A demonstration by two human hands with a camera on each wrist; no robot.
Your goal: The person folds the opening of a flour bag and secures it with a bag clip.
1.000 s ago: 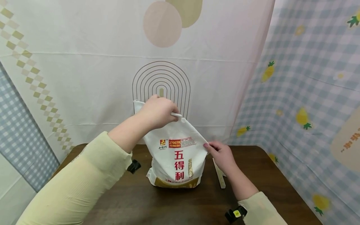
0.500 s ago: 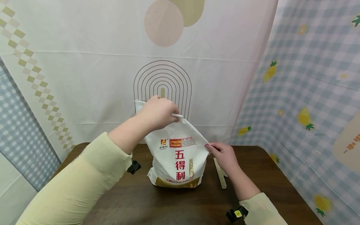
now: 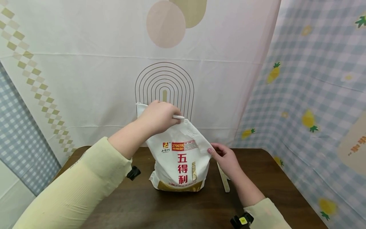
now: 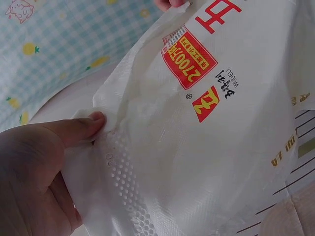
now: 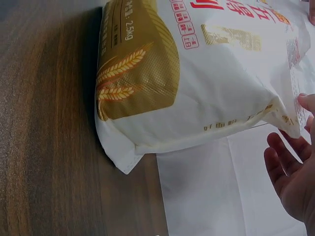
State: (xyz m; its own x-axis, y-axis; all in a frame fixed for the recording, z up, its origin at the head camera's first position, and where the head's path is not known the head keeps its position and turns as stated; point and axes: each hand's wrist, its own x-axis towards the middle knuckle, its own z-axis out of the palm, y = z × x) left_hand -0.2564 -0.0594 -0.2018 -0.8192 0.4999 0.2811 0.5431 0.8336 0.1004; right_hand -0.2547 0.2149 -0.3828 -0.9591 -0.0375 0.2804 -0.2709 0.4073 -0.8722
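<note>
Your left hand (image 3: 158,117) sits slightly lower than a moment ago, its fingers pinching the top of the white bag (image 3: 168,167), upright on the bench (image 3: 125,197). Your right hand (image 3: 227,159), touching the bag's edge but unclear in grip, partly hides a pale strip (image 3: 224,182).

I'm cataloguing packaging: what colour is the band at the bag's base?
The band is golden brown with wheat ears, clearest in the right wrist view.

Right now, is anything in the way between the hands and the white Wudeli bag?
Nothing visible is. The left hand grips the white Wudeli bag near its top, and the right hand touches its edge. The narrow pale object on the table lies beside the bag, not between.
</note>
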